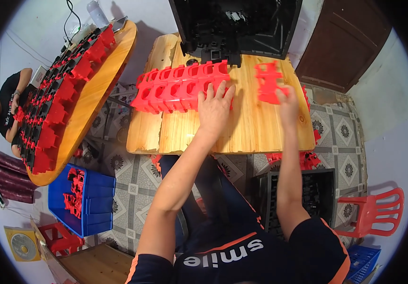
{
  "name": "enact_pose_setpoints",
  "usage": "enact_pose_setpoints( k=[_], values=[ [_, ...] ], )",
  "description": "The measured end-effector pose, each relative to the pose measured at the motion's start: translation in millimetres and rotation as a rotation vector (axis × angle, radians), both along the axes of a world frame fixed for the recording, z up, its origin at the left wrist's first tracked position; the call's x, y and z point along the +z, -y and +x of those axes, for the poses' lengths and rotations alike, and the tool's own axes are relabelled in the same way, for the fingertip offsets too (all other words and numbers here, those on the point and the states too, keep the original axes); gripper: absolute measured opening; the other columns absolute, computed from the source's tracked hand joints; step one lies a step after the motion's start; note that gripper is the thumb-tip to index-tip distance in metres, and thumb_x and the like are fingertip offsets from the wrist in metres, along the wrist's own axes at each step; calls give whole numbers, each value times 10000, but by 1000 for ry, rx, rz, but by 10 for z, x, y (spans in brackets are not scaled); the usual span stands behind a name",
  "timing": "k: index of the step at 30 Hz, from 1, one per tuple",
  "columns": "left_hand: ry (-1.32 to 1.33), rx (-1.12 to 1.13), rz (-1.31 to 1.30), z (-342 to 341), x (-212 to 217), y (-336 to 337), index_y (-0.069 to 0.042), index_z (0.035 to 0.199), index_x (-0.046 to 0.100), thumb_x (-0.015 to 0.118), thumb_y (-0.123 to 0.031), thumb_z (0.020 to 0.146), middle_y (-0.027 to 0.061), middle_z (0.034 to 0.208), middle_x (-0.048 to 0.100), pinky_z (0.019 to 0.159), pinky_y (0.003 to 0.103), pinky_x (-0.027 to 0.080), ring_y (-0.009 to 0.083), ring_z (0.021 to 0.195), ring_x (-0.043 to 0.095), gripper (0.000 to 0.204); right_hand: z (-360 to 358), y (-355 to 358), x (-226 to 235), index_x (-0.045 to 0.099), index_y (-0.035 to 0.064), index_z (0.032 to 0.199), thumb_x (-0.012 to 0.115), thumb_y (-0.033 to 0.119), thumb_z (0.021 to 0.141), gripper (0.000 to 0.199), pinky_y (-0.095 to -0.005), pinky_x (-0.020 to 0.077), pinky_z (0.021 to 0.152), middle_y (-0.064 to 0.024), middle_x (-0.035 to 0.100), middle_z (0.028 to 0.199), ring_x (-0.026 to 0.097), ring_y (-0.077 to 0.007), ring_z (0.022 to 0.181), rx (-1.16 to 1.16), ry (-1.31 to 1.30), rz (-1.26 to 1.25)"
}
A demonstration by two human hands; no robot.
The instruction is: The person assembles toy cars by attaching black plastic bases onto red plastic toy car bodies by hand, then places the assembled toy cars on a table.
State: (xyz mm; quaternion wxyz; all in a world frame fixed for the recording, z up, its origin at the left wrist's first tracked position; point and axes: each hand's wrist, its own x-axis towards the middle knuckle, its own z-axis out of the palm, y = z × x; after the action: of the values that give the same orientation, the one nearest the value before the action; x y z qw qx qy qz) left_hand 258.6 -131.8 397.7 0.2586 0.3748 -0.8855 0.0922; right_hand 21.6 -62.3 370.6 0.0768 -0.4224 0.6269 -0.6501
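Observation:
A double row of red plastic frame-like parts [168, 90], standing side by side with arched openings, runs along the left half of the wooden table [256, 132]. On the right end of this row lies my left hand [214, 110], its fingers spread over the red plastic. My right hand [288, 106], blurred by motion, is closed on the lower edge of a single red plastic part [267, 79] over the table's right side. A gap of bare wood separates that part from the row.
At the table's back stands a large black crate [287, 28] with small black parts [213, 53] at its front. Left is an oval table [114, 71] with rows of red-and-black parts, a person working beyond. A blue bin [97, 203], black crate [327, 189] and red chair [377, 213] stand below.

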Motion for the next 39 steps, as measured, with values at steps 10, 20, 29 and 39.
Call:
enact_pose_setpoints(
  k=[10,20,29,39],
  values=[
    [-1620,-294,959,172,511,-521,-105,1542,21,757,-112,815,195,1423,381,993,401,454,286,1233,493,1035,885,-224,1226,654,37,939,692,142,868,132,-295,466,838,-69,641,895,621,-195,847,836,-694,-232],
    [-1836,-248,1181,1250,78,-1235,-101,1512,184,713,-156,841,177,1405,451,1014,442,473,283,1217,529,856,719,2455,811,676,105,1142,684,530,748,580,-445,499,930,-167,677,1146,638,-350,1082,117,-836,825],
    [-2065,-601,1404,1693,-152,-1524,-196,1501,289,608,-765,682,171,1294,547,843,491,558,352,1043,608,1048,-257,913,350,598,56,1198,670,175,850,375,-269,496,791,-30,667,982,626,-145,891,413,243,178],
    [-1960,-423,1446,1487,-44,-1597,-102,1438,372,479,-578,943,192,1355,521,935,438,514,287,1127,598,695,-205,-241,454,621,2,1143,523,-46,842,320,-295,471,874,-68,673,1060,618,-183,988,56,-684,197]
  ],
)
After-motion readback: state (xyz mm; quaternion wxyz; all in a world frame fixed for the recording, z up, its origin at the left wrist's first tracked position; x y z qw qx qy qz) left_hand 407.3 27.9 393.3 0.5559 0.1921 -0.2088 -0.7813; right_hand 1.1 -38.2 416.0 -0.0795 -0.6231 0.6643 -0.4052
